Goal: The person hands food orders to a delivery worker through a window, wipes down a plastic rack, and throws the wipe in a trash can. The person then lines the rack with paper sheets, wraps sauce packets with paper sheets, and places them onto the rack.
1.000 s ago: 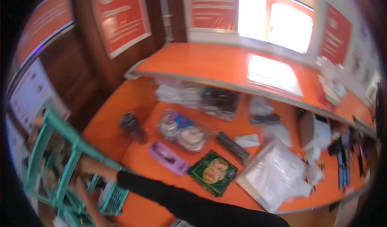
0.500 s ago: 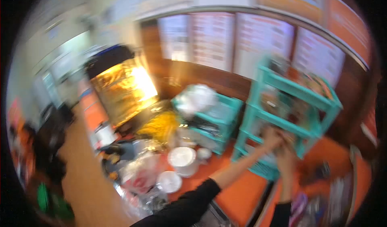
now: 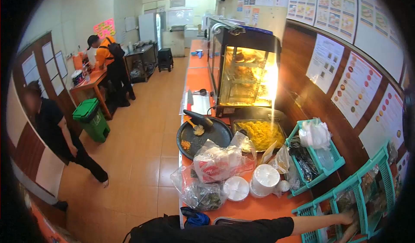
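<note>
From the bottom centre a black sleeve reaches right, and my left hand [image 3: 346, 217] is at the teal tiered rack [image 3: 362, 195], its fingers hidden behind the rack's bars. Just below it, at the frame's bottom edge, part of my right hand [image 3: 349, 233] shows beside the same rack; its fingers cannot be made out. Plastic-wrapped items sit on the rack's tiers.
White tubs [image 3: 265, 179], plastic bags [image 3: 214, 161], a stone mortar [image 3: 207, 141] and a tray of yellow food [image 3: 260, 133] stand near a lit display case [image 3: 248, 76]. Two people [image 3: 113, 66] are at the left, near a green bin [image 3: 93, 121].
The view has swung left, bringing the aisle and people into clearer sight. The rack now lies at the lower right, with both hands still at it.
</note>
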### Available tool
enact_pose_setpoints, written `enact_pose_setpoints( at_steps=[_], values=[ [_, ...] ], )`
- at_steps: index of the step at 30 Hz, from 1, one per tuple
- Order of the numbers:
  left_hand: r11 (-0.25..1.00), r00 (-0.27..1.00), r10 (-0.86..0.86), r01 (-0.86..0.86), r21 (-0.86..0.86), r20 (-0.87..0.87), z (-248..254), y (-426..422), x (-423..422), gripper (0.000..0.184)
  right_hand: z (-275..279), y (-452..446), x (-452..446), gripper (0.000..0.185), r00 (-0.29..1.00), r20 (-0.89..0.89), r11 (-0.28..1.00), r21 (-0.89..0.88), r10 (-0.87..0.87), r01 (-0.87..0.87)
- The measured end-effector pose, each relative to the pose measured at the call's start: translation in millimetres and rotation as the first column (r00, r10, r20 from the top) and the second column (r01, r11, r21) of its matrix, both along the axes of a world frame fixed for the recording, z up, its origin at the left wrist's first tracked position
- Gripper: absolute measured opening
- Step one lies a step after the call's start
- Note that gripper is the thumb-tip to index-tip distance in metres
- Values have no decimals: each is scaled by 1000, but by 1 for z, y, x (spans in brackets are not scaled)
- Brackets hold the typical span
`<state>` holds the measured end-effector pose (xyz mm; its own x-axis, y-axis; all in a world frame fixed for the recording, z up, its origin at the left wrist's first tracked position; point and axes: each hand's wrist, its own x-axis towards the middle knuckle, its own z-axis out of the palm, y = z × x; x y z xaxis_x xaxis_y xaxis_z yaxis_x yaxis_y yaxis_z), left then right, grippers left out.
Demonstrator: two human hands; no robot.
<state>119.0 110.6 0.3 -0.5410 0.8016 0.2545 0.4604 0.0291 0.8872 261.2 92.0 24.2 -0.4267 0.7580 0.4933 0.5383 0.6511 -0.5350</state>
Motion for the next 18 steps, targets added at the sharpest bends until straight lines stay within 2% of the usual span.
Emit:
enact_pose_setpoints(
  at_steps=[10, 18],
  values=[
    [998, 999, -32, 31, 57, 22, -11, -16, -3, 47, 3, 8, -32, 40, 993, -71, 991, -82, 99, -104],
    [995, 1000, -25, 23, 93, 19, -16, -34, -20, 47, -5, 3, -78, 41, 957, -146, 948, -163, 250, -273]
  ],
)
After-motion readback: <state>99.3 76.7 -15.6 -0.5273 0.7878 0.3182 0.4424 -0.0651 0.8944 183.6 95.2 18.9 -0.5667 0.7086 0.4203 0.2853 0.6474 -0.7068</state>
